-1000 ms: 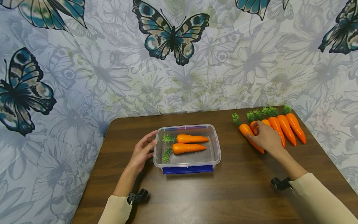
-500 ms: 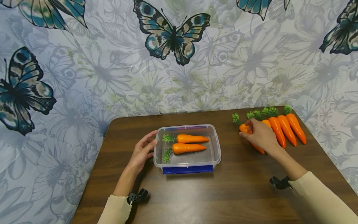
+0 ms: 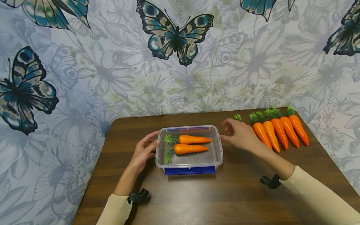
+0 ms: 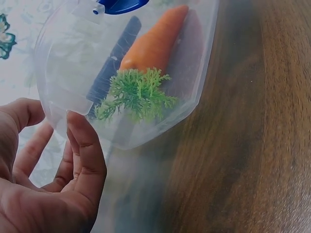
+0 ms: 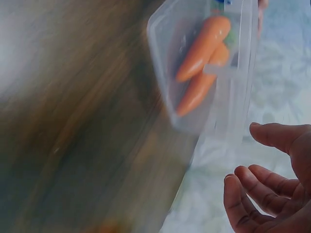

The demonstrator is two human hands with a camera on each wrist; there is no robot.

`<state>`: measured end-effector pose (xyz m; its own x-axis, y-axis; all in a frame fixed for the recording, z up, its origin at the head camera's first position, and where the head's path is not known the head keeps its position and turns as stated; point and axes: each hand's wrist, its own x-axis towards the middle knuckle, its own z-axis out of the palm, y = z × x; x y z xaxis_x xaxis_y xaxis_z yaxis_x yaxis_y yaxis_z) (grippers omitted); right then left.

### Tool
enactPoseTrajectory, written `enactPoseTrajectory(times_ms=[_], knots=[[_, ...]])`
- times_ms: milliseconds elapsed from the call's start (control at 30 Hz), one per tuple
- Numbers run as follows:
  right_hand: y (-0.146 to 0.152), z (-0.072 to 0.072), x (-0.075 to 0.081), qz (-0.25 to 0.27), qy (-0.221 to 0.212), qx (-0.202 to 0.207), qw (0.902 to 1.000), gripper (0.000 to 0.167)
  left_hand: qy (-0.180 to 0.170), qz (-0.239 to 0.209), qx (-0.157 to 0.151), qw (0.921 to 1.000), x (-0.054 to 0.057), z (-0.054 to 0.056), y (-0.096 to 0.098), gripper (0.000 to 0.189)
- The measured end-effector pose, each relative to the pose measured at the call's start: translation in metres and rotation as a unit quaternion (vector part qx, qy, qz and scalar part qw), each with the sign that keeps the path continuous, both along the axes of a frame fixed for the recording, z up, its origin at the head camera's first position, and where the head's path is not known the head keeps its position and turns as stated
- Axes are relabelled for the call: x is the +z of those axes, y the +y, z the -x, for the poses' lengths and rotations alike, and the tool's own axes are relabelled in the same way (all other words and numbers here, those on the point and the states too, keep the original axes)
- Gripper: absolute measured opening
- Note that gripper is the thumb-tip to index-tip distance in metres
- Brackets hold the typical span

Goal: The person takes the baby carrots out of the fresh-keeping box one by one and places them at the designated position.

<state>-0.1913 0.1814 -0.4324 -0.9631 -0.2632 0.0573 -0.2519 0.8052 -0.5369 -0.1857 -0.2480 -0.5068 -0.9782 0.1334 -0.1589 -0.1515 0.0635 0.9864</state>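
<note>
A clear plastic container (image 3: 189, 162) with blue side clips stands on the table, two orange carrots (image 3: 191, 149) with green tops lying inside. At its left end my left hand (image 3: 142, 151) holds the rim, thumb and fingers curled against the wall; the left wrist view shows this fingertip contact (image 4: 82, 150). Just beyond the container's right end hovers my right hand (image 3: 239, 134), fingers loosely bent with nothing between them, as its gap in the right wrist view (image 5: 267, 189) confirms. Behind that hand one more carrot is mostly hidden, only its green top (image 3: 237, 117) and a sliver of orange showing.
Several carrots (image 3: 277, 128) lie side by side at the table's back right, green tops toward the wall. The brown wooden table (image 3: 225, 193) meets a butterfly-patterned wall covering (image 3: 191, 84) along its back edge.
My right hand has moved left from the row of carrots to beside the container, carrying nothing. My left hand and the container have stayed in place.
</note>
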Motion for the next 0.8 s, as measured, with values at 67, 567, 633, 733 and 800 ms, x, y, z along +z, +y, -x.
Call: enactPoseTrajectory(times_ms=[67,567,633,733,800], knots=[[-0.011,0.001,0.002,0.002,0.004,0.018,0.9998,0.044,-0.001,0.001,0.000,1.0000,0.001,0.000,0.000,0.049],[-0.084,0.013,0.014,-0.024,-0.004,0.139,0.9900,0.045,-0.004,0.000,0.015,0.9999,-0.001,-0.005,-0.008,0.048],[-0.094,0.015,0.015,-0.032,-0.021,0.156,0.9871,0.045,-0.005,0.001,0.016,0.9999,-0.001,-0.006,-0.010,0.047],[-0.108,0.020,0.019,-0.046,-0.052,0.174,0.9822,0.045,-0.007,0.004,0.018,0.9998,-0.001,-0.007,-0.012,0.047],[-0.116,0.023,0.022,-0.055,-0.068,0.189,0.9781,0.044,-0.006,0.004,0.019,0.9998,-0.001,-0.008,-0.013,0.047]])
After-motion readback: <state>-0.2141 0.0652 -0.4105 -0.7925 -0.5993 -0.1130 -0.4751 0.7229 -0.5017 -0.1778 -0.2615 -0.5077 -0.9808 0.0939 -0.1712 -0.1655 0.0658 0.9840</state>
